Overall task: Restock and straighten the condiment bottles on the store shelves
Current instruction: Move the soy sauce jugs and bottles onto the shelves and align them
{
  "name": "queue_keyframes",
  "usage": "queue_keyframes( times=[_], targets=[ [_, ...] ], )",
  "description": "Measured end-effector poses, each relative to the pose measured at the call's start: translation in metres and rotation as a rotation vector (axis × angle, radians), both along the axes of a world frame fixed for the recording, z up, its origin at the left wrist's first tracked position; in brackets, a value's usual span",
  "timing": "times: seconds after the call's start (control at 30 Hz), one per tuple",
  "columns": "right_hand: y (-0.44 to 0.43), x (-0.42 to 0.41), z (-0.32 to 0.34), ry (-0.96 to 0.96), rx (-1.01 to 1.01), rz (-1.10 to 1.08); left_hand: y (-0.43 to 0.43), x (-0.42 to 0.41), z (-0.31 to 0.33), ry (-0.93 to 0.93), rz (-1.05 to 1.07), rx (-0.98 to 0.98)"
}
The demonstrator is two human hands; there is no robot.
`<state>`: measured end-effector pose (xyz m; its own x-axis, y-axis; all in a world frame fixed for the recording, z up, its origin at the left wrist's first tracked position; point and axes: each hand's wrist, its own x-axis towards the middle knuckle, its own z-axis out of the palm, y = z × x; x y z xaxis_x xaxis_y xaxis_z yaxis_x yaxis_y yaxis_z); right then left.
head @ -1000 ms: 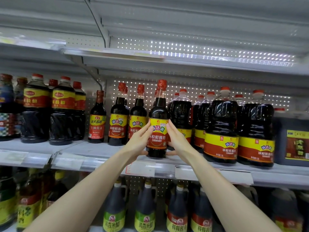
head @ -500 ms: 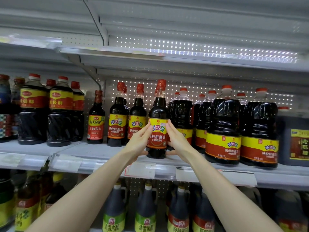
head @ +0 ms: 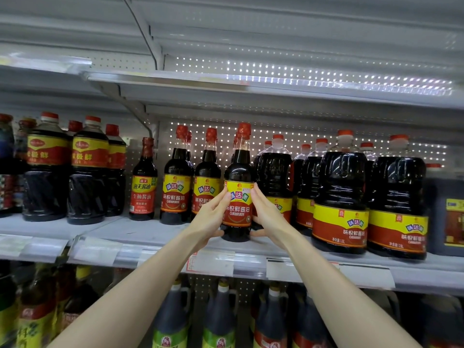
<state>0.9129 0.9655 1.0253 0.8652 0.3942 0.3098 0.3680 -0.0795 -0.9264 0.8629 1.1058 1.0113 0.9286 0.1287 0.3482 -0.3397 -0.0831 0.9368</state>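
Between the two hands, at the front of the shelf (head: 150, 232), a bottle (head: 238, 169) is standing upright, label facing the camera, red cap on top. Its base is sitting at shelf level; cannot tell whether it is resting or just lifted.

The left hand (head: 211, 217) is gripping the bottle's left side, with fingers reaching up along the label edge and thumb curling in at the dark base. The right hand (head: 270, 214) is mirroring this on the right side, fingers lying against the label and thumb pointing inward at the base.

Both forearms are extending up and forward from the bottom of the view, converging on the bottle.

Just left of the left hand, two matching bottles (head: 177, 182) are standing side by side. Just right of the right hand, large jugs (head: 340, 197) are standing, the nearest partly behind the right fingers. Below the wrists, price tags (head: 213, 264) are running along the shelf lip.
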Motion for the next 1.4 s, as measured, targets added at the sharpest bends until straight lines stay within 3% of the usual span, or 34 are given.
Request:
queue_keyframes(
  times=[1.4],
  targets=[
    [0.006, 0.022, -0.002, -0.02, 0.002, 0.002, 0.004, 0.02, -0.003, 0.007, -0.018, -0.015]
  ],
)
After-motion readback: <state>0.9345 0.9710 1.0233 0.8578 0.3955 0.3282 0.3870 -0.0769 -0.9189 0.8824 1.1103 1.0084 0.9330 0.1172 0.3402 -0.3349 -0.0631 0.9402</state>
